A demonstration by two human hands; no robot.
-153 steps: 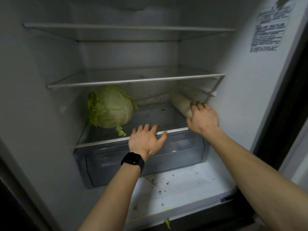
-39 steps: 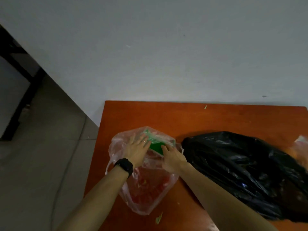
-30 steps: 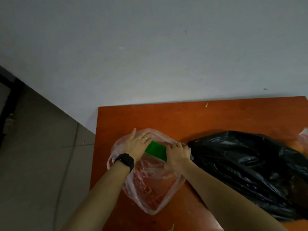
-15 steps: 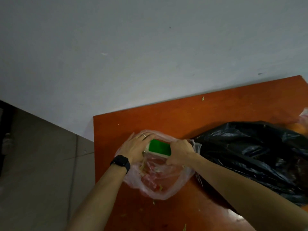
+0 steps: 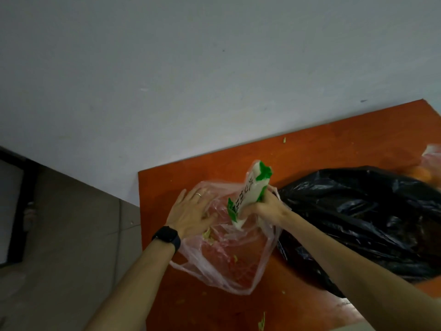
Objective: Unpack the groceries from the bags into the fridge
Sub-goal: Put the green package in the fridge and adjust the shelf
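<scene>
A clear pinkish plastic bag [image 5: 236,263] lies open on the orange table [image 5: 334,149]. My right hand [image 5: 265,209] grips a white and green packet [image 5: 250,192] by its lower half and holds it upright, above the bag's mouth. My left hand [image 5: 191,212] rests flat on the bag's left rim with straight fingers, a ring on one finger and a black watch on the wrist. Red and green scraps show through the bag's bottom. The fridge is out of view.
A large black plastic bag [image 5: 362,220] lies right of the clear bag, touching it. Another clear bag with orange fruit [image 5: 429,168] sits at the far right edge. A grey wall stands behind the table; tiled floor [image 5: 71,235] lies to the left. Green leaf bits dot the table.
I turned from the fridge to the table. In the last second my right hand lifted the packet out of the clear bag and tipped it upright; my left hand stayed on the bag's rim.
</scene>
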